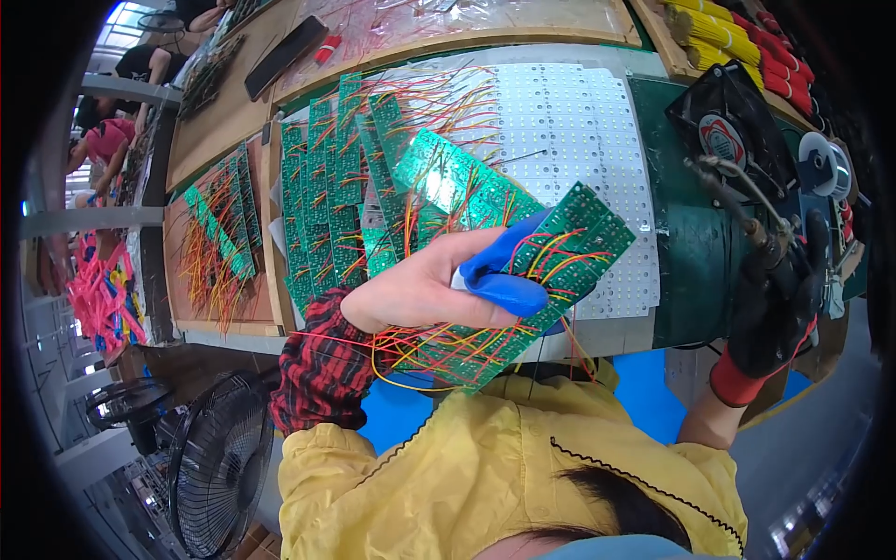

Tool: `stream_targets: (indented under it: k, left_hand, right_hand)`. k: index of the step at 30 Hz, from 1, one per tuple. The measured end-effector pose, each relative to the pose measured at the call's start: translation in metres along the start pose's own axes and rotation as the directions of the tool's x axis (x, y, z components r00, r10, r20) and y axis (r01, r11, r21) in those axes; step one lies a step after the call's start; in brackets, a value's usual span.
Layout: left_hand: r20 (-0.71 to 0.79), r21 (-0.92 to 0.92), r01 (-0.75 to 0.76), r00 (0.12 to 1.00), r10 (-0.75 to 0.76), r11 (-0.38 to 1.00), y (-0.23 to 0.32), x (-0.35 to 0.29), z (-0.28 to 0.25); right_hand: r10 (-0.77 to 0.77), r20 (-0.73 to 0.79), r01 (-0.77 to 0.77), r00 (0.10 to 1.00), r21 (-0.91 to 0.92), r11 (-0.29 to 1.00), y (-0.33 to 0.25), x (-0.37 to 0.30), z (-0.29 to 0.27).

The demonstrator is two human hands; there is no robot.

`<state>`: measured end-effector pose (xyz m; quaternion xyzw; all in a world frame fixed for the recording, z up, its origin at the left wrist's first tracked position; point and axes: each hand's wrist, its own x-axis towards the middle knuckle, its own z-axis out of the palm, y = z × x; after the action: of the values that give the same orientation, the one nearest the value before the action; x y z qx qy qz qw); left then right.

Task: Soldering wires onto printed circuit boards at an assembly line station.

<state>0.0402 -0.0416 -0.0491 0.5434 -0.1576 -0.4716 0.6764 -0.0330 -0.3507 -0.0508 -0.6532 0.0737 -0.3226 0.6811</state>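
The white perforated sheet (579,121) on the bench serves as landmark. A fan of circuit boards (341,187) overlaps its left part, with wires trailing across it. Left of that, beyond a wooden divider, more boards (219,224) lie in a tray. In front of the sheet, the left hand (420,285) holds 1 circuit board (551,266) above its near edge. To the sheet's right stands a small fan (733,126); the right hand (775,299) grips a soldering iron (737,210) just before it. Behind the fan lie bundled wires (737,37).
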Motion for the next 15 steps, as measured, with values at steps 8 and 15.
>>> stream_targets:
  k: [8,15]
  left_hand:
    - [0.004,0.034,0.017,1.0,-0.017,0.999,-0.001,-0.003,-0.001]
    - [-0.005,-0.094,-0.024,1.0,0.024,0.995,-0.012,-0.002,-0.001]
  right_hand:
    - [0.013,0.291,-0.2,0.957,0.624,0.755,-0.006,0.018,-0.043]
    - [-0.387,0.274,0.4,0.88,-0.868,0.294,-0.016,0.023,-0.047]
